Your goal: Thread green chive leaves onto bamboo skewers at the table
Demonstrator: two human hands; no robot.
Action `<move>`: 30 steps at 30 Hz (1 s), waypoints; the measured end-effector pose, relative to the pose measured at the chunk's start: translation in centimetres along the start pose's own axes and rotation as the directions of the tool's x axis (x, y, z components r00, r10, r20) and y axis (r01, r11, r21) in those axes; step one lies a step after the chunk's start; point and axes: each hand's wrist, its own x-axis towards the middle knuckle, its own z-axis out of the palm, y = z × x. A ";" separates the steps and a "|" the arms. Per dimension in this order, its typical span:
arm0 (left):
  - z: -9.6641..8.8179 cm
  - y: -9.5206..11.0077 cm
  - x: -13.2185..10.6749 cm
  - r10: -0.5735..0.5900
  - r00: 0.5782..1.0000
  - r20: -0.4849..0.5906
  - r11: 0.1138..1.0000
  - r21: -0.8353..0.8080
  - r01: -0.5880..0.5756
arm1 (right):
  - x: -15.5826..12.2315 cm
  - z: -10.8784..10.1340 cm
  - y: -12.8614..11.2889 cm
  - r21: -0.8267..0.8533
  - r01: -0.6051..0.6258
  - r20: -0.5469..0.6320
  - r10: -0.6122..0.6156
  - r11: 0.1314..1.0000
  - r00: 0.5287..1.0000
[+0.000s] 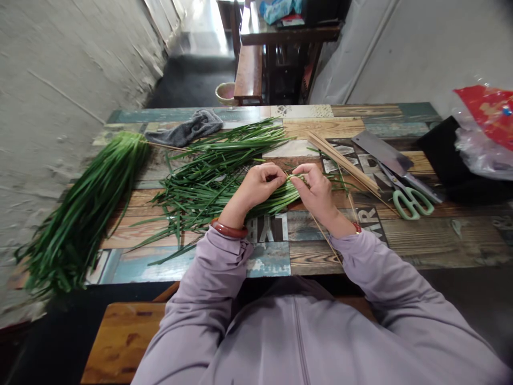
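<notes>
Left hand [258, 184] and right hand [316, 191], fingers clamped on garlic chives [277, 202] near pale ends; probably light, limp, easily bruised; best gripped at the firmer white stems

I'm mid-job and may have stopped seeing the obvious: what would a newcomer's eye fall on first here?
Probably the big sheaf of long green leaves at the left end of the table. Next, near the middle, the left hand and right hand, close together at the ends of pale green stems. Then, to the right, the cleaver and green-handled scissors.
</notes>
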 end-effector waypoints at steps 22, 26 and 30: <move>0.4 -0.9 0.0 -0.014 1.000 0.015 0.993 0.118 0.012 | 0.2 0.4 0.0 0.055 -0.068 0.023 0.067 0.996 0.997; 0.5 -1.1 0.1 -0.032 0.999 0.022 0.993 0.114 0.029 | 0.2 0.8 0.5 -0.007 -0.059 0.005 0.059 0.998 0.998; 0.5 -1.1 0.0 -0.049 0.998 0.039 0.990 0.135 0.043 | 0.3 1.0 0.8 0.008 -0.051 0.012 0.051 0.999 0.999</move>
